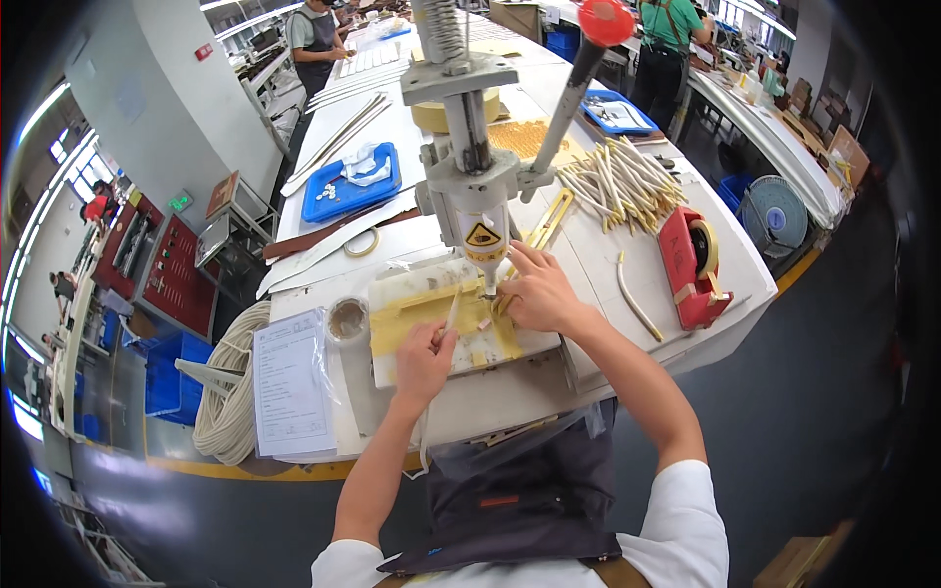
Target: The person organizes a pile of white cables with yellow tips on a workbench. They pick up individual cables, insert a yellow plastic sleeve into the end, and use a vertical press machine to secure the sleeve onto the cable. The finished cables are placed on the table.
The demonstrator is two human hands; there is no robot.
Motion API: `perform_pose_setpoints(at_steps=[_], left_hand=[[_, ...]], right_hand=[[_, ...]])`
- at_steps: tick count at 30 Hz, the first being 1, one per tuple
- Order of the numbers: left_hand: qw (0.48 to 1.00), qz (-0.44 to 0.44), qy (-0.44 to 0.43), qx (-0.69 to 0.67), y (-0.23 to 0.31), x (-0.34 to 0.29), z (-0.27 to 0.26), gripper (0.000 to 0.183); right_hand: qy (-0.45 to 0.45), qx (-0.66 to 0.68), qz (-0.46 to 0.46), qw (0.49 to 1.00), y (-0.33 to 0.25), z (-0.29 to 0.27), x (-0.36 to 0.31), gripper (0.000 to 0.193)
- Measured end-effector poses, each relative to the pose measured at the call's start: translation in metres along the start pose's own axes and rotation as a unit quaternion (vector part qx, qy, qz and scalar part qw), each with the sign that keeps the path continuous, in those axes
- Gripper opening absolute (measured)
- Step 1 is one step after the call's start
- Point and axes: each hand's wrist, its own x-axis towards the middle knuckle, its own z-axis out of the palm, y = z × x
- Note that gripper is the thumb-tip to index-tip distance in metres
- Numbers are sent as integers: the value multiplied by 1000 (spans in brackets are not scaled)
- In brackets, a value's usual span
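My left hand (424, 361) is closed round a pale cord-like strip (454, 306). The strip's upper end points up past the fingers, and a pale tail hangs below the hand over the table's front edge. Just right of the hand press's (476, 196) lower tip, my right hand (537, 292) has its fingers bent together; whatever they hold is hidden. Under both hands lies a whitish block (387, 286) covered partly with yellow tape. A small pinkish piece (483, 324) rests on it, between the hands.
Right of the press lie a pile of pale strips with yellowish ends (622, 186), a single curved strip (635, 299) and a red tape dispenser (686, 269). On the left are a blue tray (323, 201), a printed sheet (291, 382) and coiled cord (230, 402). Co-workers stand farther back.
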Motion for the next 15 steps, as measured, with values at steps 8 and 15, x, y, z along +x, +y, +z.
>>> perform_pose_setpoints(at_steps=[8, 15], left_hand=[[1000, -6, 0, -13, 2, 1, -1, 22], [975, -105, 22, -192, -12, -2, -4, 20]], right_hand=[[27, 53, -8, 998, 14, 12, 0, 17], [257, 61, -121, 957, 16, -26, -55, 18]])
